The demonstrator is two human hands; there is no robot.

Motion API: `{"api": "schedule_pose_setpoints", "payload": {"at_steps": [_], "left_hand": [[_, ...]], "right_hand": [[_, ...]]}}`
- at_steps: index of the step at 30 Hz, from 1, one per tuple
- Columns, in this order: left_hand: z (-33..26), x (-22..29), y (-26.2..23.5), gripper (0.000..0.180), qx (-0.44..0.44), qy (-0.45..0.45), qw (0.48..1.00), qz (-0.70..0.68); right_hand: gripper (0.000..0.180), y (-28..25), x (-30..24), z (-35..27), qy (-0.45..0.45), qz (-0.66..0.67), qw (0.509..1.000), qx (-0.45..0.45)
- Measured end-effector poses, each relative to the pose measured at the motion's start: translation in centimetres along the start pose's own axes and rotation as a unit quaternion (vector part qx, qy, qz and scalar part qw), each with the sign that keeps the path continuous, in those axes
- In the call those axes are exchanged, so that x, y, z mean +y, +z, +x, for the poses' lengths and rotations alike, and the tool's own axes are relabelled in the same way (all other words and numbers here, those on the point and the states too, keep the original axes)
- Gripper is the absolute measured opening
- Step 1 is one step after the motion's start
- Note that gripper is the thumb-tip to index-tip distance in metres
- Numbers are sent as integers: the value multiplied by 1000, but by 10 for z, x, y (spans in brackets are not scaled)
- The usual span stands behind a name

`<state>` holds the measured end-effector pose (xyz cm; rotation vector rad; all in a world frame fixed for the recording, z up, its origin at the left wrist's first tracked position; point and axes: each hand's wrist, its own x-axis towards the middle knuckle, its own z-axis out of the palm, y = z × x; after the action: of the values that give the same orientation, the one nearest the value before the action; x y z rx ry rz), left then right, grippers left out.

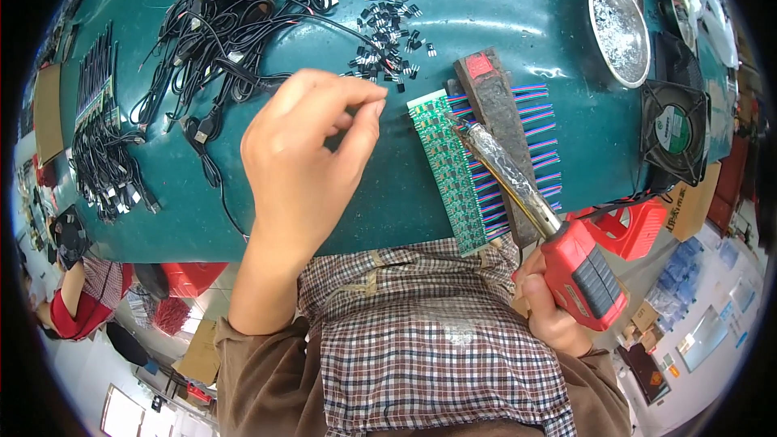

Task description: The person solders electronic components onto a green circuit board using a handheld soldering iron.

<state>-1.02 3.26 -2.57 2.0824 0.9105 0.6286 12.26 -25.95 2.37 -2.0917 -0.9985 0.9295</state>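
My left hand (312,154) hovers over the green table (486,16), thumb and forefinger pinched close together near a pile of small black three-legged components (388,32); whether a part sits between the fingertips I cannot tell. My right hand (546,311) grips the red handle of a soldering iron (566,255). Its foil-wrapped barrel points up-left, with the tip on the top of a long green circuit board (449,170). Many coloured wires (534,137) run from the board's right edge under a dark weight bar (498,125).
A tangle of black cables (235,24) lies at the back left, more bundled cables (101,137) at the far left. A metal bowl with solder scraps (619,28) and a black fan (673,131) stand at the right. A red stool (627,226) is beside the table.
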Motion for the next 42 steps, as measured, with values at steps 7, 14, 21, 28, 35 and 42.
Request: {"api": "schedule_pose_setpoints", "payload": {"at_steps": [7, 14, 21, 28, 35, 42], "left_hand": [[19, -16, 16, 16, -33, 206, 968, 139], [15, -6, 6, 15, 7, 121, 990, 74], [-16, 5, 5, 17, -9, 60, 996, -59], [-27, 5, 20, 17, -9, 27, 993, -115], [-30, 4, 27, 16, -11, 7, 992, -124], [-29, 2, 27, 15, -17, 8, 993, -113]], "right_hand": [[29, 0, -1, -1, 11, 17, 1000, 10], [30, -1, -1, -3, 13, 8, 1000, 21], [31, -3, -4, 0, 4, 22, 1000, 14], [29, -1, -4, 3, -30, 5, 1000, 4], [25, 2, -14, 13, -59, 27, 998, 25], [22, -1, -18, 23, -86, -4, 996, -9]]}}
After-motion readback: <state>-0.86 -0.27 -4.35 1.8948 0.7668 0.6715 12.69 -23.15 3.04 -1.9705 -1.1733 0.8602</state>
